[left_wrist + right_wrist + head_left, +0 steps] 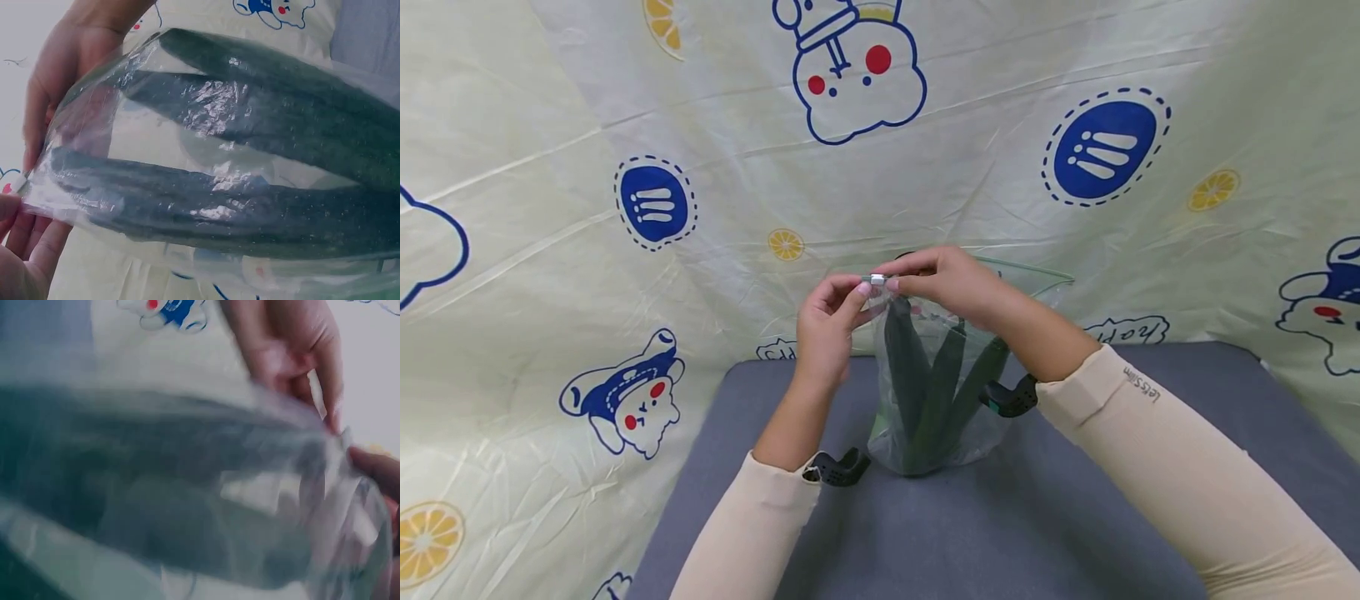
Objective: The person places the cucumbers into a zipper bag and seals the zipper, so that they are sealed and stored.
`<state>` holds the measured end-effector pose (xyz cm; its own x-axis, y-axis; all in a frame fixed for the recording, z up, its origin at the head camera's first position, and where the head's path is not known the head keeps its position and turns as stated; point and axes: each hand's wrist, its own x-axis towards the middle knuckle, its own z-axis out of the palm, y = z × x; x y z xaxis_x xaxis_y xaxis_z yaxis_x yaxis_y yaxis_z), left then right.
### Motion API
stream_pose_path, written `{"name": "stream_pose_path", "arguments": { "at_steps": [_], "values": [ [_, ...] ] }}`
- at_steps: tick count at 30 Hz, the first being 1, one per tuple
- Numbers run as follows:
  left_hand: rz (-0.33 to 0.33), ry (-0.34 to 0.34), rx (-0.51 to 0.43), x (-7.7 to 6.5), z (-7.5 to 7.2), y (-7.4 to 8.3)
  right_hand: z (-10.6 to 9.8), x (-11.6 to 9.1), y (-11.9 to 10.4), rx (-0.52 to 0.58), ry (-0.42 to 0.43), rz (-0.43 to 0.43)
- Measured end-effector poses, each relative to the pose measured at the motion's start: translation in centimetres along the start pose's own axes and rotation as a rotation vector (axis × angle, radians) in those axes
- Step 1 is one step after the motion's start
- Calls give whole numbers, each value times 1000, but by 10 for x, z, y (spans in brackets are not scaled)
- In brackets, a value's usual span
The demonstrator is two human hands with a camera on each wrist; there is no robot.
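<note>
A clear zip bag [886,417] stands upright with long dark green cucumbers [206,206] inside it. Along its mouth runs a green zip strip [1033,268], whose two edges stand apart on the right. A small white slider [877,280] sits at the top left corner. My left hand [826,333] pinches that corner between thumb and forefinger, just beside the slider. From the other side, my right hand [962,287] pinches the slider with thumb and forefinger. In the right wrist view the right fingers [378,472] are partly cut off by the frame edge.
The bag's base rests on a grey table [940,542]. Behind it hangs a pale printed sheet [715,100] with cartoon figures and orange slices. Black wrist bands [842,468] sit on both forearms, close to the bag's sides.
</note>
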<state>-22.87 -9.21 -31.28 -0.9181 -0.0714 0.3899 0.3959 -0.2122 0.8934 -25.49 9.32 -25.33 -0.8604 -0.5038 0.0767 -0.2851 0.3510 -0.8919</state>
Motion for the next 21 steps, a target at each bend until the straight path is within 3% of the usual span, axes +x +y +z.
{"name": "stream_pose_path", "arguments": {
  "at_steps": [11, 16, 21],
  "values": [
    [-7, -62, 60, -1, -4, 2, 9, -1, 0, -198, 145, -134],
    [21, -91, 85, 1, -6, 2, 10, -2, -2, -253, 164, -170],
    [51, -74, 126, 1, -8, 1, 11, -3, -2, -303, 179, -200]
  ]
}}
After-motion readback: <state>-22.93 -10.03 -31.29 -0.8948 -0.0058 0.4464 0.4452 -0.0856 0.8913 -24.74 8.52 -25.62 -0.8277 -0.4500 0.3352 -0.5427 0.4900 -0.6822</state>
